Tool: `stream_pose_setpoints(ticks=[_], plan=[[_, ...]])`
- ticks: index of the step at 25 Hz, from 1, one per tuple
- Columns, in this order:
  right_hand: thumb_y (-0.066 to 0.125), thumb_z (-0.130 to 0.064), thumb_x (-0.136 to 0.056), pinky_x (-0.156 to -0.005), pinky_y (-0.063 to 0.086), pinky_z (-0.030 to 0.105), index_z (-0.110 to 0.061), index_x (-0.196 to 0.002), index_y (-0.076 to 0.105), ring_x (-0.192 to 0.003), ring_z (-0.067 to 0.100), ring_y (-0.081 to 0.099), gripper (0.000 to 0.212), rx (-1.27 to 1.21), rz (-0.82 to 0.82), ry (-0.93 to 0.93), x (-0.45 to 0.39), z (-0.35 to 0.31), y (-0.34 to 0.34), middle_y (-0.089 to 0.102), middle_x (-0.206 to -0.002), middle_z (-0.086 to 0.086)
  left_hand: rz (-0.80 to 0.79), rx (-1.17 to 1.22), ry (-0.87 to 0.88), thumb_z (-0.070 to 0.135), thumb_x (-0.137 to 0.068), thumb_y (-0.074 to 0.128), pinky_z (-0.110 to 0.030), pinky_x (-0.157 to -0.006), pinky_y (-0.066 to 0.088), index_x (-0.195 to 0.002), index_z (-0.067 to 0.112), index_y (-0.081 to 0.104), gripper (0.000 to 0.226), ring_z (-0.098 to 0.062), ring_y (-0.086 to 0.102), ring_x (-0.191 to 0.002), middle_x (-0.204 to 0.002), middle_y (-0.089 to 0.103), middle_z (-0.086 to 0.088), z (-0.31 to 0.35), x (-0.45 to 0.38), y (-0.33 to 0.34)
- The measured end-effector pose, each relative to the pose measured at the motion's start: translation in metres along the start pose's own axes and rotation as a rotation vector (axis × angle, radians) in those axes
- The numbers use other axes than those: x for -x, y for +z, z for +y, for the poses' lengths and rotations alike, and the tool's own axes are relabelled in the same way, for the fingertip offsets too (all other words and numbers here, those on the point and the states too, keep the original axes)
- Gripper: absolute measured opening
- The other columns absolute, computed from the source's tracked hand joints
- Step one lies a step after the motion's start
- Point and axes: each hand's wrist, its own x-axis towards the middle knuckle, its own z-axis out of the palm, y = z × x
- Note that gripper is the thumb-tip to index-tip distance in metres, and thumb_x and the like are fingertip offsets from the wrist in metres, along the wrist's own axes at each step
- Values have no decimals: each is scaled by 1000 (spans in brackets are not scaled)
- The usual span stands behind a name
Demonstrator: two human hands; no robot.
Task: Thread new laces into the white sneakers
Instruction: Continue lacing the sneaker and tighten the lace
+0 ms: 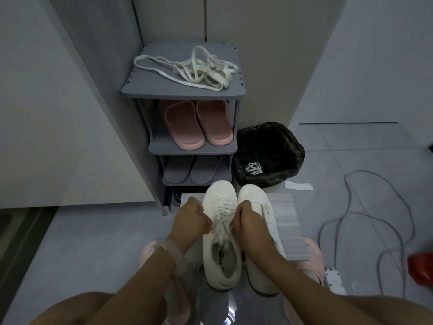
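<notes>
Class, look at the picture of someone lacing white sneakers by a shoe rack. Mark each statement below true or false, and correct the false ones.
1. A loose heap of white laces lies on the top shelf of the grey shoe rack. True.
2. The pink slippers sit on the floor. False: they sit on the rack's second shelf.
3. Both the left hand and the right hand grip the lace of the left white sneaker. True.
4. The black-lined bin stands left of the rack. False: it stands to the right.
5. The bin holds a bundle of white lace. True.
</notes>
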Motion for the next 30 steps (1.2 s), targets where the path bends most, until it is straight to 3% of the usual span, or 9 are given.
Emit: stream_pose_setpoints(ticks=[3, 7, 11, 13, 17, 20, 23, 26, 30], plan=[[45, -13, -94, -63, 41, 29, -14, -88, 47, -69, 16, 53, 6, -99, -70, 42, -5, 3, -9, 57, -77, 2, -144, 75, -16, 17, -97, 41, -30, -65, 49, -75, 13, 44, 23, -21, 57, -65, -72, 58, -5, -3, -1, -6], [51, -11, -89, -57, 34, 14, -11, -83, 51, -68, 9, 47, 6, -39, -217, -21, 2, 4, -5, 53, -82, 3, -263, -247, 171, 15, -87, 59, -13, -62, 37, -72, 24, 47, 21, -12, 53, -76, -81, 55, 4, -8, 3, -8], [44, -14, -95, -60, 38, 17, -13, -78, 45, -65, 8, 47, 17, -117, -106, -17, 3, 14, 2, 55, -78, 5, -146, -158, 127, 4, -89, 46, -39, -73, 51, -66, 28, 38, 35, -32, 60, -83, -83, 61, -10, -6, 1, -6], [39, -20, -98, -72, 52, 33, -20, -80, 43, -76, 17, 61, 19, -312, -24, 96, 1, 17, 2, 63, -83, 7, -102, -22, 18, 1, -89, 43, -53, -77, 53, -72, 24, 37, 29, -39, 61, -86, -92, 61, -22, -7, -2, -5], [44, -21, -96, -70, 49, 34, -17, -83, 45, -75, 17, 58, 14, -284, -74, 120, -2, 16, -1, 61, -82, 5, -107, 143, -76, 8, -91, 52, -45, -79, 56, -77, 18, 43, 19, -24, 61, -71, -80, 60, -14, -8, -2, -6], [52, -19, -91, -69, 46, 31, -7, -84, 54, -72, 14, 54, 14, -127, -177, 21, 0, 13, -2, 59, -79, 1, -156, -34, -4, 9, -85, 63, -22, -69, 52, -64, 21, 51, 27, -10, 57, -66, -67, 58, 2, -9, 2, -8], [46, -19, -95, -73, 49, 36, -7, -89, 57, -76, 17, 58, 18, -149, -108, 21, 1, 16, 1, 64, -86, 8, -43, 34, -19, 0, -91, 47, -38, -65, 57, -65, 17, 41, 31, -27, 58, -66, -68, 54, -8, -5, 2, -4], [40, -24, -99, -75, 55, 42, -18, -77, 47, -77, 23, 64, 23, -362, 18, 162, 0, 18, 0, 65, -82, 11, 33, 163, -107, -5, -93, 34, -31, -44, 55, -72, 16, 30, 30, -28, 51, -60, -72, 49, -16, -1, 0, -3], [53, -17, -91, -75, 51, 33, -5, -92, 57, -81, 19, 61, 12, -201, -156, 106, -1, 16, -4, 65, -88, 8, -135, 9, -69, 13, -88, 56, -50, -76, 55, -75, 12, 48, 15, -31, 63, -75, -84, 62, -16, -10, 0, -2]])
